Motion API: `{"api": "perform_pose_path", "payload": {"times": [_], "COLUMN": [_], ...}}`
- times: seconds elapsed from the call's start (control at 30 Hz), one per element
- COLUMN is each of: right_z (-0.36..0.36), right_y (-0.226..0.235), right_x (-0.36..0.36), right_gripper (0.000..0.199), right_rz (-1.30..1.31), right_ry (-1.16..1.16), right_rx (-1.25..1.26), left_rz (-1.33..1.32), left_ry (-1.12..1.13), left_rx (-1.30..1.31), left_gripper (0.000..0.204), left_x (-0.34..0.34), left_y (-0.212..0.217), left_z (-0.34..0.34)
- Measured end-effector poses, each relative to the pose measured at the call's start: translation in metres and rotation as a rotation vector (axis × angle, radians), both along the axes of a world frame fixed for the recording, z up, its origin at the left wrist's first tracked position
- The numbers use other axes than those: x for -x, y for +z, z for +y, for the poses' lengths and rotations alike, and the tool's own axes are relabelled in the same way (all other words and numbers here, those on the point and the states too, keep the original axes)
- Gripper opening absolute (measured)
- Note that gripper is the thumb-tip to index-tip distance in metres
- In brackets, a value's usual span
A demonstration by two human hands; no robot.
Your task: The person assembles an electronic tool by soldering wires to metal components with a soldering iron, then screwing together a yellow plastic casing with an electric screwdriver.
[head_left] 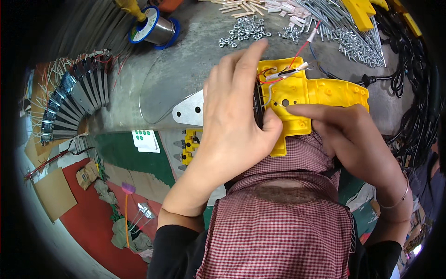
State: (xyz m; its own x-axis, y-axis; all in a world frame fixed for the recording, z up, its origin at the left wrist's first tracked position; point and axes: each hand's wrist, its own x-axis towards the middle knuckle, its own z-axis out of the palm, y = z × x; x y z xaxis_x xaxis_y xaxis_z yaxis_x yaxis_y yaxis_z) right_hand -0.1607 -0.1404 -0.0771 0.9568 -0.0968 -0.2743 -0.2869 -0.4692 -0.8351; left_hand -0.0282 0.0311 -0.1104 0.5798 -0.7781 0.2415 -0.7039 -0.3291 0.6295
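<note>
A yellow plastic housing half (320,95), its ribbed inside facing up, lies at the table's near edge against my apron. My left hand (232,102) is wrapped over a grey metal plate (188,110) with a rounded, holed end. A black part (258,104) under its thumb meets the housing's left side; the palm hides how they join. My right hand (353,135) grips the housing's near side, index finger laid inside beside a round hole, other fingers partly hidden below. White-sleeved wires (290,72) cross the housing's far end, and a red wire (299,53) rises from it.
Loose nuts (246,30), screws (357,49) and long rods (320,16) lie at the back of the table. A solder spool (155,30) stands back left. Black cables (409,79) pile up at right. Dark plates with wires (76,93) are stacked in an arc at left.
</note>
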Motion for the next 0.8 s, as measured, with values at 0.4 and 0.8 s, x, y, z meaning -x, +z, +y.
{"api": "perform_pose_path", "payload": {"times": [0.4, 0.8], "right_z": [0.0, 0.057], "right_y": [0.003, -0.031], "right_x": [-0.002, 0.043], "right_gripper": [0.037, 0.062], "right_rz": [0.279, -0.021], "right_ry": [-0.049, 0.057], "right_rx": [-0.389, -0.35], "left_rz": [-0.011, -0.016], "left_ry": [0.034, 0.121], "left_rx": [0.015, -0.009], "left_gripper": [0.07, 0.064], "left_x": [-0.002, 0.004], "left_y": [-0.01, -0.009], "left_z": [-0.006, -0.007]}}
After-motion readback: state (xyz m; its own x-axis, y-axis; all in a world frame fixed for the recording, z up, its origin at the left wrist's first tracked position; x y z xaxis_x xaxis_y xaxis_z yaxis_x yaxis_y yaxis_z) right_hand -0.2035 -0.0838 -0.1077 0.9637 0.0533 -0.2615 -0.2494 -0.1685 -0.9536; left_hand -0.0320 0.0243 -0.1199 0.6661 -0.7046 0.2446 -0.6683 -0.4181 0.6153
